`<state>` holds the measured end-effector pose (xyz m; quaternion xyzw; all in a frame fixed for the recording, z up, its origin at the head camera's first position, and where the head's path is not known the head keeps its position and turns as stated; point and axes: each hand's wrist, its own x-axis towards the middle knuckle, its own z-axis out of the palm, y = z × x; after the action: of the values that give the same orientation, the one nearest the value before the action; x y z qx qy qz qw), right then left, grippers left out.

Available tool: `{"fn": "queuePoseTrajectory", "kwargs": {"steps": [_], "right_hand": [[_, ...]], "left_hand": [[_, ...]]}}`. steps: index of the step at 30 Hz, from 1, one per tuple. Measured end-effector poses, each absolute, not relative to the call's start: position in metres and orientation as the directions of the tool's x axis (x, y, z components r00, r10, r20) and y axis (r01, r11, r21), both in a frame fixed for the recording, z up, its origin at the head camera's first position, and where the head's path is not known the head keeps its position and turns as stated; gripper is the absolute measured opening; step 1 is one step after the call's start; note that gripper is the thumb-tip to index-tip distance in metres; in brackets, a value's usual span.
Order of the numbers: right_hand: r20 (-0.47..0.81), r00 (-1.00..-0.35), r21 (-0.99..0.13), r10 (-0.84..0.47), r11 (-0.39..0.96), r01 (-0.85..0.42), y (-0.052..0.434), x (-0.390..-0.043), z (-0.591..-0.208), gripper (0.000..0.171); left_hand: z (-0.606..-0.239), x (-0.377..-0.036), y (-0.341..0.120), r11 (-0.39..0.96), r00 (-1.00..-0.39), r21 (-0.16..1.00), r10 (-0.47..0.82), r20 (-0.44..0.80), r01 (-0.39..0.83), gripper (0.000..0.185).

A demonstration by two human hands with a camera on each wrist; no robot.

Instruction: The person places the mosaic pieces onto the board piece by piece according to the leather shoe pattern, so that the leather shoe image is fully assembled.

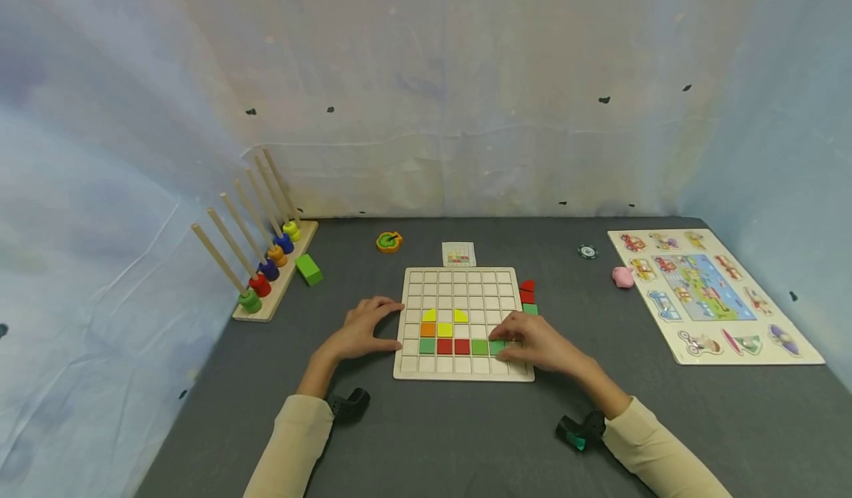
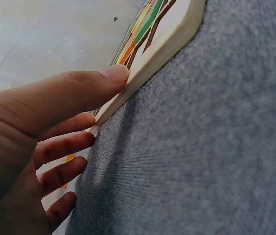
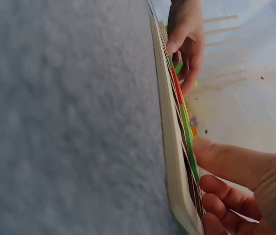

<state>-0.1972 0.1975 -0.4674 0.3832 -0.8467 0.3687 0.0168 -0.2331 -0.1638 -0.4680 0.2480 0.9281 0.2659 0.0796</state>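
Observation:
A wooden grid board (image 1: 466,291) lies flat, with coloured tiles in its cells. Its lower row shows a bluish-green tile (image 1: 427,345), two red tiles (image 1: 453,346) and a green tile (image 1: 479,347); orange and yellow tiles (image 1: 444,329) sit above. My left hand (image 1: 362,329) spreads along the board's left edge, thumb and fingertips touching it. My right hand (image 1: 535,341) is over the lower right of the board, thumb and index finger pinching a green tile (image 1: 496,347) at the row's right end. Part of that tile is hidden by the fingers.
A small pattern card (image 1: 458,254) lies behind the board. Red pieces (image 1: 527,291) and a green tile (image 1: 529,308) sit at its right edge. A peg stand (image 1: 286,276) and green block (image 1: 309,269) are left; a picture puzzle (image 1: 705,291) and pink piece (image 1: 623,277) are right.

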Motion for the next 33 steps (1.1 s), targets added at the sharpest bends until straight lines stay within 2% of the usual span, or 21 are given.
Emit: {"fn": "queuePoseTrajectory", "kwargs": {"steps": [3,9,14,25,33], "right_hand": [[0.336,-0.731,-0.602,-0.594,0.461,-0.652,0.203,-0.201,-0.466,0.025],[0.350,-0.844,-0.582,-0.407,0.611,-0.536,0.225,-0.219,-0.469,0.019],[0.366,-0.872,-0.559,-0.324,0.673,-0.484,0.239,-0.230,-0.471,0.019],[0.358,-0.870,-0.532,-0.338,0.692,-0.488,0.243,-0.238,-0.475,0.023],[0.281,-0.883,-0.579,-0.376,0.667,-0.469,0.245,-0.238,-0.474,0.021]], "left_hand": [[-0.468,-0.234,-0.163,0.734,-0.863,0.533,0.504,-0.013,0.421,0.071],[-0.468,-0.234,-0.163,0.734,-0.865,0.536,0.502,-0.015,0.417,0.071],[-0.467,-0.233,-0.164,0.735,-0.866,0.538,0.500,-0.020,0.413,0.071],[-0.470,-0.234,-0.165,0.739,-0.866,0.535,0.499,-0.027,0.409,0.071],[-0.469,-0.234,-0.164,0.743,-0.869,0.535,0.494,-0.033,0.402,0.071]]}}
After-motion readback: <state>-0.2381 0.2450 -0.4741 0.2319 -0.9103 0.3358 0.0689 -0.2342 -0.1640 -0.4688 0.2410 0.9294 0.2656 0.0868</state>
